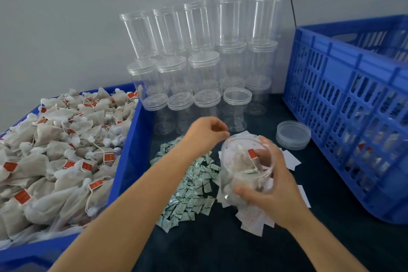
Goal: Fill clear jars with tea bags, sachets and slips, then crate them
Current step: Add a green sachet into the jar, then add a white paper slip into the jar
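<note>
The dark surface (254,254) near the person was bare. Stacked jars (198,62) blocked the back, a bin of tea bags (128,161) the left, a blue crate (344,104) the right; sachets (192,185) and slips (291,159) covered the middle.

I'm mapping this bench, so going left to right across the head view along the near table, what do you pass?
Tray of tea bags → sachet pile → held jar → loose lid → blue crate.
</note>
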